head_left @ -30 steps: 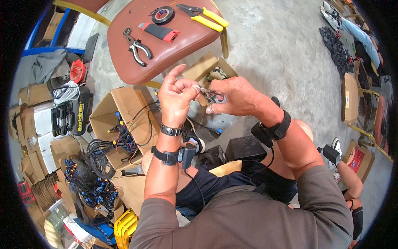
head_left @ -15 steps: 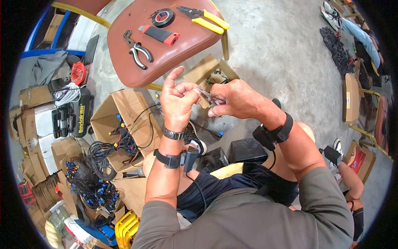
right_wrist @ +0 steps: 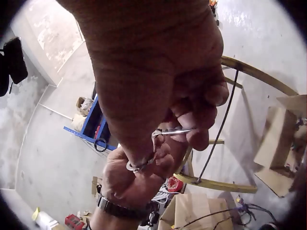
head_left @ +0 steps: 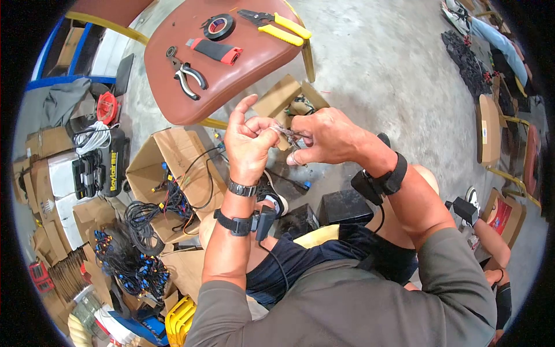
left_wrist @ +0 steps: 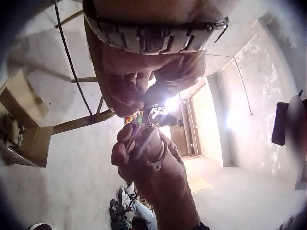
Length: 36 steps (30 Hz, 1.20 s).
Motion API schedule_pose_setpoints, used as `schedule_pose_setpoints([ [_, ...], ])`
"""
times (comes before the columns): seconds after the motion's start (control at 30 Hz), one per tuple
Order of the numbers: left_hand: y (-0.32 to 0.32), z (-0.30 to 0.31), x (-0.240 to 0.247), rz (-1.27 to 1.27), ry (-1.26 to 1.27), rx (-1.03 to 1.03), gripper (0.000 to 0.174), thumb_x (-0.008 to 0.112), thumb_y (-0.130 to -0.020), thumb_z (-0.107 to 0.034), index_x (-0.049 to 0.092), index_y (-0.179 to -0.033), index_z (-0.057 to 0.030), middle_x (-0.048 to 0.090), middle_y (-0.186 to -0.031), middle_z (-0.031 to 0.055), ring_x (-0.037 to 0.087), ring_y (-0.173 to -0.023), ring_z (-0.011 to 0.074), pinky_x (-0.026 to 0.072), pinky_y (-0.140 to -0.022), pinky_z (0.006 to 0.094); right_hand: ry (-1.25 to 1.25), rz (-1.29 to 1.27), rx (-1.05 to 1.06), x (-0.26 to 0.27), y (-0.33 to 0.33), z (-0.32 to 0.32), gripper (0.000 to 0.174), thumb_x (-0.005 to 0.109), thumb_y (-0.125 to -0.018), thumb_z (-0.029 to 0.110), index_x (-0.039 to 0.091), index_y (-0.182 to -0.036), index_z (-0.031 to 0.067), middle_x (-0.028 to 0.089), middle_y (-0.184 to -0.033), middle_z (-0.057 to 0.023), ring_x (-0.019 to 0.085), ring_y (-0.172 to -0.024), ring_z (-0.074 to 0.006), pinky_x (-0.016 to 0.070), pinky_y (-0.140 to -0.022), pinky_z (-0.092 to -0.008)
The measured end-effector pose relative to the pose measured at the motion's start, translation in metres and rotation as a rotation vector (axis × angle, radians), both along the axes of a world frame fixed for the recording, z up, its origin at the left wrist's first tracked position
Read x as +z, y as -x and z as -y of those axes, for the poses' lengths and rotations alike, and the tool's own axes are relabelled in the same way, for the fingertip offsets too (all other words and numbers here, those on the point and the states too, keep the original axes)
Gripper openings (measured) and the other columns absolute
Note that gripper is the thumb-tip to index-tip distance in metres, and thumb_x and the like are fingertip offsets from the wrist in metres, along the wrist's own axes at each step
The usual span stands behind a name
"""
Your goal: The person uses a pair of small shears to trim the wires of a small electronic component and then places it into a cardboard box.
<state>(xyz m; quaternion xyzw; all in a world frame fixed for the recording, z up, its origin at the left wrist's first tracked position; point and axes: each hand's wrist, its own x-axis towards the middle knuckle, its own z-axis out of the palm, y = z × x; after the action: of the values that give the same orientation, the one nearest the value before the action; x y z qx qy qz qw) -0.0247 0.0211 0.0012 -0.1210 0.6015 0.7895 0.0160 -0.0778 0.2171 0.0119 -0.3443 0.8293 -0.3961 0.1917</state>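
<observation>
In the head view the left hand [head_left: 247, 147] pinches something small and thin between thumb and fingers, its index finger raised. Facing it, the right hand [head_left: 332, 137] grips a small metal tool [head_left: 291, 135] with its end at the left fingertips. The right wrist view shows a slim metal shaft [right_wrist: 175, 131] at the right hand [right_wrist: 158, 81], with a ring-shaped part [right_wrist: 136, 167] near the left hand [right_wrist: 125, 181]. From the left wrist the two hands' fingertips nearly meet; the pinched piece is too dark to make out.
A red-brown chair seat [head_left: 167, 87] holds black-handled pliers [head_left: 188, 81], a red-and-black tool [head_left: 215, 51], black tape [head_left: 219, 26] and yellow-handled strippers [head_left: 280, 33]. Below stand open cardboard boxes [head_left: 193, 153], one with cables [head_left: 173, 196]. Another person's arm [head_left: 491, 243] shows at right.
The chair and its tools have shifted slightly left in the head view. Both hands keep their hold, with the metal tool turned a little between them.
</observation>
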Motion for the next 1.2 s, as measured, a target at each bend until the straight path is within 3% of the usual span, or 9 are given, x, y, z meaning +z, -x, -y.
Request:
schedule_pose_setpoints([
  [0.27, -0.0007, -0.0008, -0.0009, -0.007, 0.017, 0.012, 0.070, 0.064, -0.077, 0.012, 0.035, -0.140, 0.0026, 0.068, -0.084, 0.0110, 0.062, -0.067, 0.0147, 0.0505, -0.059, 0.0268, 0.028, -0.009, 0.031, -0.0009, 0.0020, -0.0019, 0.040, 0.079, -0.066, 0.038, 0.062, -0.074, 0.0029, 0.063, -0.068, -0.0170, 0.063, -0.068, -0.0401, 0.0493, -0.062, -0.0462],
  [0.37, -0.0001, -0.0006, -0.0007, -0.025, 0.003, 0.012, 0.068, 0.064, -0.081, 0.011, 0.033, -0.141, 0.0032, 0.069, -0.085, 0.0107, 0.063, -0.068, 0.0115, 0.0524, -0.059, 0.0235, 0.026, -0.032, 0.057, -0.0023, 0.0018, -0.0025, 0.042, 0.083, -0.069, 0.035, 0.058, -0.078, 0.0013, 0.061, -0.065, -0.0157, 0.063, -0.064, -0.0365, 0.0479, -0.059, -0.0423],
  [0.57, -0.0004, -0.0011, -0.0004, -0.021, -0.008, 0.039, 0.070, 0.064, -0.078, 0.011, 0.035, -0.140, 0.0019, 0.068, -0.084, 0.0112, 0.062, -0.068, 0.0152, 0.0508, -0.060, 0.0275, 0.011, -0.009, 0.026, -0.0009, 0.0022, -0.0009, 0.037, 0.081, -0.066, 0.033, 0.063, -0.076, 0.0027, 0.064, -0.071, -0.0184, 0.064, -0.070, -0.0397, 0.0497, -0.063, -0.0465],
  [0.97, -0.0008, -0.0007, 0.0011, 0.004, 0.001, -0.043, 0.068, 0.063, -0.080, 0.011, 0.035, -0.141, 0.0020, 0.068, -0.083, 0.0085, 0.062, -0.067, 0.0107, 0.0508, -0.059, 0.0228, 0.004, -0.001, 0.024, 0.0034, 0.0011, -0.0035, 0.044, 0.081, -0.064, 0.041, 0.061, -0.075, 0.0038, 0.065, -0.070, -0.0155, 0.064, -0.069, -0.0391, 0.0500, -0.061, -0.0464],
  [1.2, -0.0008, 0.0012, 0.0018, -0.007, -0.006, -0.054, 0.071, 0.067, -0.077, 0.008, 0.036, -0.140, 0.0027, 0.069, -0.085, 0.0107, 0.063, -0.068, 0.0147, 0.0516, -0.059, 0.0266, 0.023, -0.012, 0.043, 0.0003, 0.0023, -0.0043, 0.044, 0.081, -0.064, 0.042, 0.061, -0.075, 0.0046, 0.065, -0.070, -0.0160, 0.064, -0.069, -0.0391, 0.0505, -0.061, -0.0458],
])
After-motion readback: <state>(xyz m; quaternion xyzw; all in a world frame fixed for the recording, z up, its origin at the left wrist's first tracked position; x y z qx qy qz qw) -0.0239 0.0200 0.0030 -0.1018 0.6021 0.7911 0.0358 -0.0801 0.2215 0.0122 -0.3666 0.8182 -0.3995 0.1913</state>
